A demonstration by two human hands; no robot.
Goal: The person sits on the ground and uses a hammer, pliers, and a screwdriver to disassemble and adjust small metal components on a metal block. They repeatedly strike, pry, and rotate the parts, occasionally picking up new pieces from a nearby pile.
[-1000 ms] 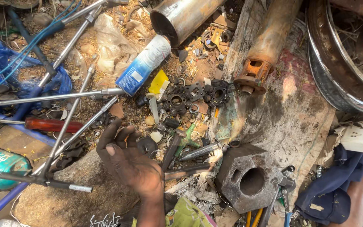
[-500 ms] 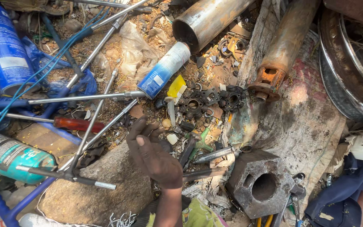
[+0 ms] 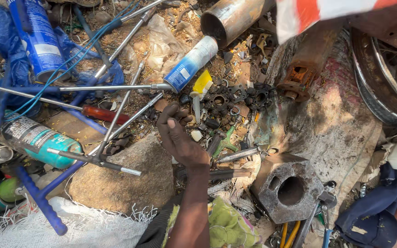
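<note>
Only one of my hands shows, my right hand [image 3: 180,138], reaching up from the bottom middle with its back to the camera. Its fingers are curled together over the dirt, and nothing shows between them. Just beyond the fingertips lies a heap of small black nuts and washers [image 3: 228,103]. A long metal socket wrench [image 3: 116,131] lies to the hand's left, and a brown stone [image 3: 116,179] sits below it. My left hand is out of view.
Blue spray cans [image 3: 37,36] and a teal can [image 3: 33,138] lie at the left with a red-handled screwdriver [image 3: 104,114]. A rusty pipe [image 3: 230,18], a white and blue can [image 3: 191,64], a grey metal block with a hole [image 3: 288,188] and a wheel rim [image 3: 382,82] surround the spot.
My hand has moved up and to the right, from beside the stone toward the heap of nuts, and its fingers have curled in. The camera has shifted, showing more of the left side.
</note>
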